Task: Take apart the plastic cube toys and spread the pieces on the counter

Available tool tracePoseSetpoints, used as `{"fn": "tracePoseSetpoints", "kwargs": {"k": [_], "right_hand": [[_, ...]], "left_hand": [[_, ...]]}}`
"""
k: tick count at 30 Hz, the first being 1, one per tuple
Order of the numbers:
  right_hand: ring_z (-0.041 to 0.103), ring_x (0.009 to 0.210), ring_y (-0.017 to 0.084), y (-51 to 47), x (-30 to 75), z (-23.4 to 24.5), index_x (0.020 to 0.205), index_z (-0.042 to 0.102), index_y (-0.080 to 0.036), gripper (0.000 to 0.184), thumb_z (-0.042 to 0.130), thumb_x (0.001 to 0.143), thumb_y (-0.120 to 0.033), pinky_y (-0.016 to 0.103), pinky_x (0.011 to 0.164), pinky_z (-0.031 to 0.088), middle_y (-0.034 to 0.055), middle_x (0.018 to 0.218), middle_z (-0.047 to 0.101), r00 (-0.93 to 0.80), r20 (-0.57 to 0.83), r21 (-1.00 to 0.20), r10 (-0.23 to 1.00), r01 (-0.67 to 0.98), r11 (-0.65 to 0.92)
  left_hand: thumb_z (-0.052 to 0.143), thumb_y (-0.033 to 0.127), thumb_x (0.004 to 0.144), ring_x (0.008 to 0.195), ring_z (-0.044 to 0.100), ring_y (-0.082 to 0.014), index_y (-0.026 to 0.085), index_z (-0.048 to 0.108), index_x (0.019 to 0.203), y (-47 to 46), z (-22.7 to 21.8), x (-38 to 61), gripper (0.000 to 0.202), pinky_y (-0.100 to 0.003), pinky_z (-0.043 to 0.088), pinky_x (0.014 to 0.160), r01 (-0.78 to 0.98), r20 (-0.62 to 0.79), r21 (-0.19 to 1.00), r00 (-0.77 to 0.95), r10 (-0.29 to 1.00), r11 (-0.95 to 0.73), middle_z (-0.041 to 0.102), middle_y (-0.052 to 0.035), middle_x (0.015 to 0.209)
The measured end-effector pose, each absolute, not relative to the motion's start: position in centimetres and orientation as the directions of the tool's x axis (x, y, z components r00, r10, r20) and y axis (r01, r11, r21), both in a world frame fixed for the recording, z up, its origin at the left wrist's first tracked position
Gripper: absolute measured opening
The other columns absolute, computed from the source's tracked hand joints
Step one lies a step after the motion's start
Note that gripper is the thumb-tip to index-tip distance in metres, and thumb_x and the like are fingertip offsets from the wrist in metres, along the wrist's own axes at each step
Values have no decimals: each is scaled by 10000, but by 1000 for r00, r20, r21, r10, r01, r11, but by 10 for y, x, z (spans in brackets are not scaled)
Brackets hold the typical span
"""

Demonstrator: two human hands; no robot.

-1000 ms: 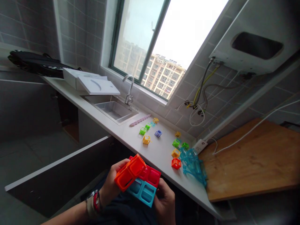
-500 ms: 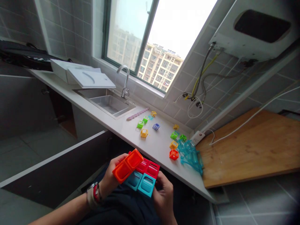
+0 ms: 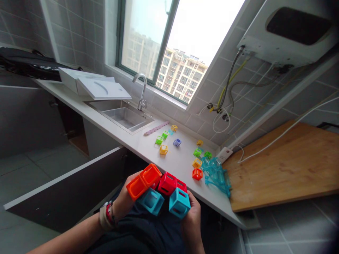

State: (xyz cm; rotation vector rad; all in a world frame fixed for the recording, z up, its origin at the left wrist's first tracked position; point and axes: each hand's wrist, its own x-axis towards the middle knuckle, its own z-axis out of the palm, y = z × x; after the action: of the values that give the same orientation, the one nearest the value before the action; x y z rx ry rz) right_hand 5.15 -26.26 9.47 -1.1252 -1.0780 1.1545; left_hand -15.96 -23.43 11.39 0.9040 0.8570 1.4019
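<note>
My left hand (image 3: 124, 201) is closed on a pair of joined orange cube blocks (image 3: 144, 180), hollow with windowed faces. A teal cube block (image 3: 151, 201) sits just under the orange pair, on the left-hand side. My right hand (image 3: 194, 216) grips another teal cube block (image 3: 179, 203) by its right side. Red cube blocks (image 3: 167, 183) lie against that teal block, between the two hands. A dark gap shows between the two teal blocks. My fingertips are mostly hidden behind the blocks.
Loose yellow, green, purple and orange cubes (image 3: 197, 174) lie on the white counter (image 3: 148, 148). Translucent teal pieces (image 3: 217, 176) are heaped by a wooden board (image 3: 286, 165). A sink (image 3: 124, 118) and white box (image 3: 103, 88) are left; an open cabinet door (image 3: 66, 190) juts out below.
The teal blocks, side by side before, have come apart. My right hand has moved right and turned its red and teal blocks. The orange pair has shifted slightly up.
</note>
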Motion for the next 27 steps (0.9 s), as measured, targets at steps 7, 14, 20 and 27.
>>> {"fn": "tracePoseSetpoints", "kwargs": {"k": [7,14,20,27], "right_hand": [[656,746,193,-260,63,84,1008,745,-151,325,791,727,-307,280,657,547,58,898,758,207,12,-981,978,-187,51],[360,486,90,-259,80,85,787,606,-200,226,765,731,-351,215,450,340,-77,573,461,290,-43,-946,956,-319,54],[371,505,93,-265,96,80,769,573,-225,259,744,803,-418,220,472,361,-81,597,436,356,-26,-920,934,-375,117],[412,443,86,-275,116,71,687,564,-214,358,783,768,-485,208,415,369,-79,531,443,437,-30,-895,899,-412,170]], "left_hand": [[834,359,718,837,694,-257,152,764,990,-231,101,-162,349,-336,581,726,-526,12,851,33,999,7,766,-95,938],[772,376,792,732,652,-202,112,744,972,-218,104,-169,321,-284,528,651,-358,34,934,112,993,8,734,-90,860],[699,410,819,754,645,-200,114,749,938,-149,103,-138,323,-285,496,703,-150,112,986,246,963,-76,737,-72,851],[630,328,788,725,635,-199,124,685,827,-43,73,-65,216,-276,476,659,66,98,992,150,984,-108,716,-66,758]]}}
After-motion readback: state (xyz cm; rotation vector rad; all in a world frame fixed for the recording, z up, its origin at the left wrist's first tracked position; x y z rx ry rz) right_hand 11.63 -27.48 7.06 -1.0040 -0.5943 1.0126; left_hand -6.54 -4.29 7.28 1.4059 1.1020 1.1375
